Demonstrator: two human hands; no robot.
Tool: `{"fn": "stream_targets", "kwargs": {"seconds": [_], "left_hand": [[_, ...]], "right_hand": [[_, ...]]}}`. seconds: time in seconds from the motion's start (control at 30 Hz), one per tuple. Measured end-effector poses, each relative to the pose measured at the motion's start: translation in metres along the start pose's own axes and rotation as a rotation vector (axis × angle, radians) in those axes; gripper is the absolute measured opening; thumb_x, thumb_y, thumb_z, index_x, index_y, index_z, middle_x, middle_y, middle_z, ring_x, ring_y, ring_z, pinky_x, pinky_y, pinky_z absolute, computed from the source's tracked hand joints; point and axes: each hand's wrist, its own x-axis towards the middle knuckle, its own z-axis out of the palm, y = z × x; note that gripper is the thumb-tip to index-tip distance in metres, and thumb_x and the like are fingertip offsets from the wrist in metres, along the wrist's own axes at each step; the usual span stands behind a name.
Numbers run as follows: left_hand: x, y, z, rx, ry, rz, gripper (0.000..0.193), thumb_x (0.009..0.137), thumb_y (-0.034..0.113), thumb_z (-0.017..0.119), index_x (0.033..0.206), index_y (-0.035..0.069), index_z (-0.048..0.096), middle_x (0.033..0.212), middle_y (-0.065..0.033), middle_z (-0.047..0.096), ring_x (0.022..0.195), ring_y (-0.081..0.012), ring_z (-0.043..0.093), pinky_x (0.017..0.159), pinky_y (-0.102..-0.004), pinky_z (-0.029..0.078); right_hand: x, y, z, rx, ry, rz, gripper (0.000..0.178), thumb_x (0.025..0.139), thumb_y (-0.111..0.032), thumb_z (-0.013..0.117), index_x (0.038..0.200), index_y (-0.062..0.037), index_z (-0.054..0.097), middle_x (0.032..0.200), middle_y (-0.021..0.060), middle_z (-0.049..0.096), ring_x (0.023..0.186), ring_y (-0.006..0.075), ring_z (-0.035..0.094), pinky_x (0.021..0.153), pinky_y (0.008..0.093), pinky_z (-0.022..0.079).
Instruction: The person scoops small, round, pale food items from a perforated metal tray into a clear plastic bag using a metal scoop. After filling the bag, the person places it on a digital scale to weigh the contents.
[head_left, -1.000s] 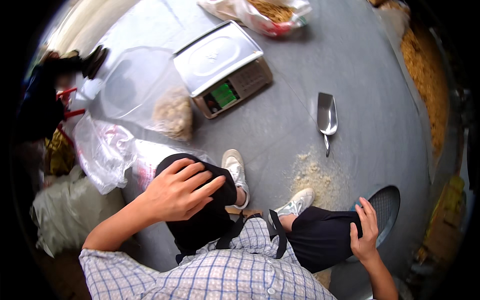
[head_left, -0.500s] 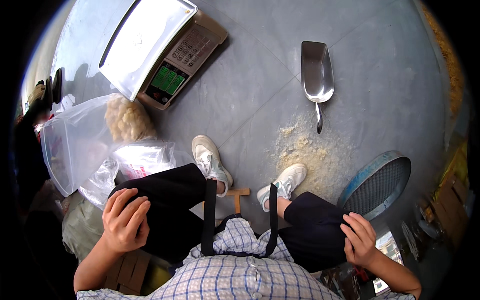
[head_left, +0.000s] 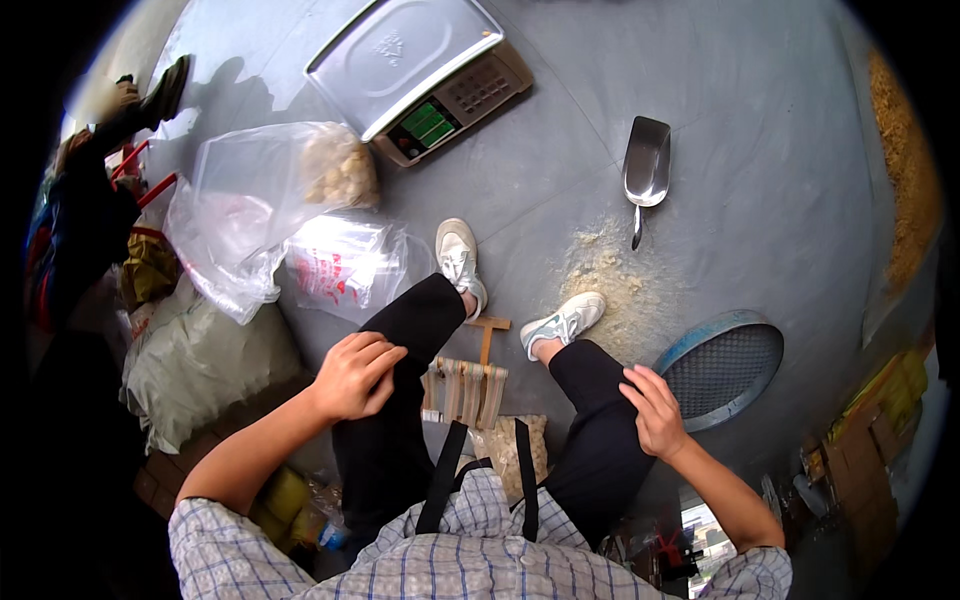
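My left hand rests on my left knee, fingers loosely bent over the black trousers and holding nothing. Fingers apart, my right hand lies empty on my right thigh. Ahead of my feet, a metal scoop lies on the floor with its handle toward me. Pale yellow crumbs and powder are scattered by my right shoe. Beyond my right knee is a round blue-rimmed sieve, partly hidden by my leg.
A scale with a lit green display stands far left of centre. Beside it is a clear bag of pale chunks, then flat plastic bags. A grey-green sack sits at left. Another person's leg shows at far left.
My view has shifted, so scale and bags appear further right; a bag of pale pieces and a striped stool seat now show between my legs. My hands stay on my legs.
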Motion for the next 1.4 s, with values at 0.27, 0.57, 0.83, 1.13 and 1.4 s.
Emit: {"fn": "stream_targets", "kwargs": {"seconds": [0.27, 0.57, 0.83, 1.13, 1.4], "left_hand": [[-0.076, 0.059, 0.063, 0.153, 0.140, -0.542, 0.042, 0.071, 0.013, 0.056, 0.111, 0.003, 0.049, 0.110, -0.0146, 0.049, 0.103, -0.0303, 0.045, 0.082, -0.0439, 0.041], [-0.164, 0.192, 0.085, 0.053, -0.323, -0.698, 0.078, 0.068, 0.044, 0.064, 0.134, 0.015, 0.033, 0.144, -0.0153, 0.013, 0.130, -0.0442, 0.013, 0.094, -0.0627, 0.026], [-0.190, 0.269, 0.158, -0.101, -0.209, -0.670, 0.073, 0.073, 0.047, 0.058, 0.132, 0.008, 0.038, 0.142, -0.0131, 0.023, 0.132, -0.0368, 0.013, 0.102, -0.0572, 0.016], [-0.192, 0.359, 0.154, -0.138, -0.089, -0.719, 0.050, 0.077, 0.036, 0.059, 0.122, 0.016, 0.048, 0.136, -0.0102, 0.033, 0.129, -0.0341, 0.024, 0.100, -0.0565, 0.022], [-0.218, 0.361, 0.176, -0.256, 0.026, -0.816, 0.049, 0.077, 0.037, 0.058, 0.122, 0.018, 0.048, 0.137, -0.0102, 0.032, 0.129, -0.0338, 0.023, 0.098, -0.0569, 0.025]], "right_hand": [[-0.058, -0.068, 0.065, -0.486, -0.061, 0.445, 0.041, 0.074, -0.004, 0.053, 0.113, 0.0032, 0.049, 0.119, 0.0201, 0.047, 0.117, 0.0346, 0.039, 0.097, 0.0411, 0.035], [-0.126, -0.185, 0.015, -0.109, 0.091, 0.602, 0.028, 0.079, -0.007, 0.051, 0.105, -0.0006, 0.057, 0.116, 0.0177, 0.052, 0.111, 0.0323, 0.046, 0.096, 0.0384, 0.036], [-0.211, -0.151, 0.010, -0.051, 0.006, 0.454, 0.030, 0.077, -0.008, 0.050, 0.104, -0.0001, 0.058, 0.104, 0.0175, 0.059, 0.097, 0.0323, 0.056, 0.087, 0.0373, 0.043], [-0.338, -0.081, -0.011, -0.083, -0.005, 0.731, 0.028, 0.077, -0.013, 0.048, 0.099, -0.0048, 0.064, 0.096, 0.0147, 0.064, 0.091, 0.0267, 0.062, 0.082, 0.0352, 0.047], [-0.330, -0.063, -0.040, -0.149, 0.002, 0.698, 0.027, 0.077, -0.015, 0.051, 0.098, -0.0050, 0.065, 0.093, 0.0134, 0.065, 0.090, 0.0239, 0.063, 0.080, 0.0329, 0.048]]}}
